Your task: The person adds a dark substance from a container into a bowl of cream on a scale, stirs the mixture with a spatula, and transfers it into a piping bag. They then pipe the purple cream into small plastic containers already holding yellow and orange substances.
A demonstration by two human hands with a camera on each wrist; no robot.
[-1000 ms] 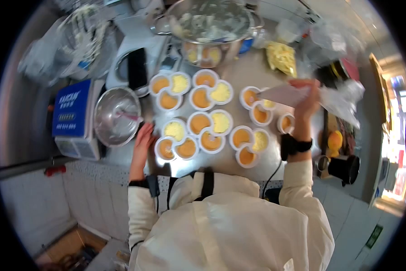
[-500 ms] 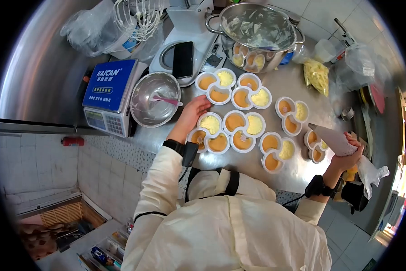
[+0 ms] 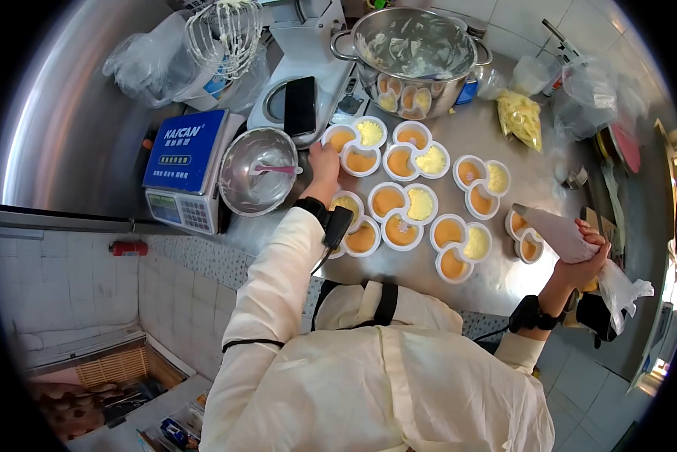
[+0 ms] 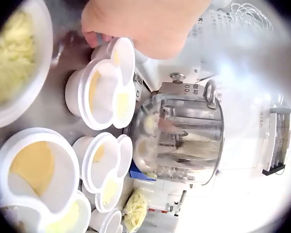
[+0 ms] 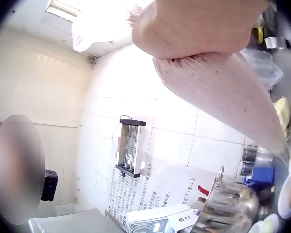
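In the head view my left hand (image 3: 325, 167) holds the left edge of a white three-part cup (image 3: 361, 160) with orange and pale yellow fillings. Its fingers curl in at the cup's side in the left wrist view, though the hand (image 4: 145, 24) hides part of that rim. My right hand (image 3: 585, 252) grips a piping bag (image 3: 555, 232) of pinkish filling around its upper part. The bag's tip points up and left, over a similar cup (image 3: 529, 252) at the right. Several more filled cups (image 3: 406, 215) stand between my hands.
Left of the cups are a metal bowl (image 3: 236, 173) with a pink spatula and a blue-topped scale (image 3: 187, 147). Behind stand a mixer base with a phone (image 3: 300, 105) on it, and a large pot (image 3: 380, 84). A bag of yellow shreds (image 3: 521, 120) lies at the back right.
My right hand has carried the piping bag rightward and nearer my body. My left hand, earlier by the bowl and then beside the cups, has moved forward to the back-left cup.
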